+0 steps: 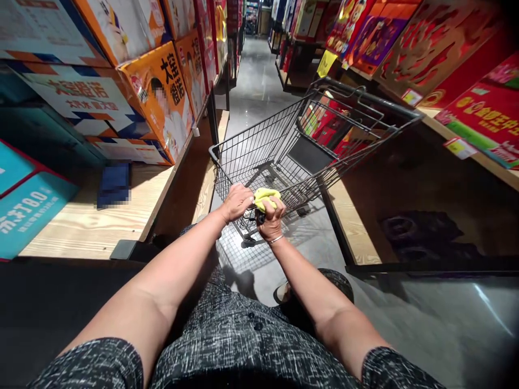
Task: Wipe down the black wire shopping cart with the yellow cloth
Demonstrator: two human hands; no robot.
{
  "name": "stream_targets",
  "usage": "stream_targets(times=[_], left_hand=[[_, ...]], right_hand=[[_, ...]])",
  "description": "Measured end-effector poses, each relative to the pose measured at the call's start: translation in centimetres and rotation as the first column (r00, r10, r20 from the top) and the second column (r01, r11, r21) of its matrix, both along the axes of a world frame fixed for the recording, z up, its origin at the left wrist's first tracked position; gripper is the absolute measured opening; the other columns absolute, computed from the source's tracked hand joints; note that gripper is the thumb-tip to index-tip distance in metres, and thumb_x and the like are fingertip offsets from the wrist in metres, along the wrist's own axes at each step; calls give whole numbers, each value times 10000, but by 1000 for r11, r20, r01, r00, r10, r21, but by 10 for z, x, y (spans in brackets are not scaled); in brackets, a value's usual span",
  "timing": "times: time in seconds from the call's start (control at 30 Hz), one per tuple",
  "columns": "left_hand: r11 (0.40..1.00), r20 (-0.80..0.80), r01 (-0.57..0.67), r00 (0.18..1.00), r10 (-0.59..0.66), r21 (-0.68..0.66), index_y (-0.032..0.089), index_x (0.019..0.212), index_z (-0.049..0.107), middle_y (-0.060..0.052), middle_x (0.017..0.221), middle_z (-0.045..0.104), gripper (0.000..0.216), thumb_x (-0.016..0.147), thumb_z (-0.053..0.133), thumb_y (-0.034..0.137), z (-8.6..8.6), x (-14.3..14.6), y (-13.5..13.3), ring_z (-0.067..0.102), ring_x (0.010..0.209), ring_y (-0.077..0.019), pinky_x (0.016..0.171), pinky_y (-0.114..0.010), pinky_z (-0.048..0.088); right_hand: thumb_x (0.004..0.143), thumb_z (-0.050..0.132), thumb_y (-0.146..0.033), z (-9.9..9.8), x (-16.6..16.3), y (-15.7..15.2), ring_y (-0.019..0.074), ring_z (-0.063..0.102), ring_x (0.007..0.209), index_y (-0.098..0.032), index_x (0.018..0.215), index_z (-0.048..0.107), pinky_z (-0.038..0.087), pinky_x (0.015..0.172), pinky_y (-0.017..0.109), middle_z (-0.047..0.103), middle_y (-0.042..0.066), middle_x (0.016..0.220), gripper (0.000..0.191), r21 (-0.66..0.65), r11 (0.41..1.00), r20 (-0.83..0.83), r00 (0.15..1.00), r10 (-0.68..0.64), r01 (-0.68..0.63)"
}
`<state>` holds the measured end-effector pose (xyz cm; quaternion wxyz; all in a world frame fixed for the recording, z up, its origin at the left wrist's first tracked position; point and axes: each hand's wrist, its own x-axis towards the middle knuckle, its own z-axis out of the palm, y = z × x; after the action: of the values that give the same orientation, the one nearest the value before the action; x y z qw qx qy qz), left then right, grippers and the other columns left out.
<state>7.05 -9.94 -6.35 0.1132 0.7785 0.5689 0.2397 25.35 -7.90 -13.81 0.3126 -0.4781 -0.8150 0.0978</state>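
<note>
A black wire shopping cart (259, 127) stands slanted in the aisle in front of me, its near end close to my body. My left hand (237, 203) is closed over the cart's near rim, fingertips almost at a yellow-green cloth (266, 195). Bunched up, that cloth sits in my right hand (271, 220), whose fingers are wrapped round it at the cart's near corner. Part of the rim is hidden under the hands and cloth. Inside the cart, the part of the basket nearest me shows bare wire mesh.
On the left, orange-and-white cartons (158, 102) and a teal box (36, 200) sit on a wooden shelf (97, 232) with a dark blue item (114, 183). Red gift boxes (486, 116) line the right shelf. Grey floor (255, 65) runs down the aisle.
</note>
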Motion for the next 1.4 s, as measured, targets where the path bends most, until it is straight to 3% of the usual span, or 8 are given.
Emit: stream_targets(times=[0.23,0.43,0.57,0.8,0.9,1.1,1.23,1.4], left_hand=[[999,109,-52,993,54,-15,219,765,579,-36,816,652,473,1033,219,368,-1,-21,8,569,904,-214,1174,-459,280],[994,138,-95,985,101,-50,215,775,634,-39,859,713,519,1033,218,386,0,-29,14,625,980,-215,1258,-473,219],[993,118,-101,987,108,-64,214,755,633,-38,853,720,513,1028,236,390,3,-29,17,639,994,-218,1266,-490,227],[987,81,-107,990,118,-123,201,758,683,-47,894,758,564,1033,232,397,14,-26,20,659,1009,-220,1276,-484,203],[973,17,-145,988,150,-182,196,840,765,-60,951,789,651,1056,209,456,24,-18,24,653,1097,-243,1272,-485,197],[938,-112,-231,972,209,-257,213,990,807,-82,974,808,755,1062,172,614,39,16,24,699,1073,-278,1044,-414,443],[934,-250,-254,949,192,-249,214,932,814,-101,930,806,773,1069,160,604,39,27,20,719,1025,-296,979,-415,446],[939,-275,-257,942,191,-227,206,925,822,-103,936,814,746,1080,179,551,37,20,20,723,976,-280,927,-401,457]], right_hand=[[872,610,-155,-30,-7,4,324,369,1346,-347,1201,696,376,1147,567,507,92,1378,390,-23,983,94,978,184,-182],[975,497,-173,-76,-7,-9,328,421,1315,-353,1261,738,418,1089,499,562,66,1472,415,-310,885,437,774,458,-349],[948,539,-194,-71,-3,-2,302,476,1246,-340,1308,719,453,1022,433,554,69,1488,428,-342,840,461,704,540,-421],[927,589,-180,4,44,34,271,494,1206,-310,1308,720,487,1040,442,537,117,1385,423,315,898,105,952,287,-306],[910,607,-163,5,56,38,293,453,1275,-341,1272,734,461,1088,487,536,104,1348,423,400,900,48,984,169,-174],[944,496,-110,-69,39,19,291,481,1201,-323,1206,772,464,1037,461,615,90,1341,436,-26,976,293,931,216,-218],[904,518,-77,-101,33,8,320,439,1289,-321,1208,771,417,1075,470,575,57,1478,465,-326,914,398,841,366,-243],[934,486,-107,-81,37,18,299,457,1211,-327,1247,759,437,1025,448,595,70,1432,470,-170,948,373,872,315,-270]])
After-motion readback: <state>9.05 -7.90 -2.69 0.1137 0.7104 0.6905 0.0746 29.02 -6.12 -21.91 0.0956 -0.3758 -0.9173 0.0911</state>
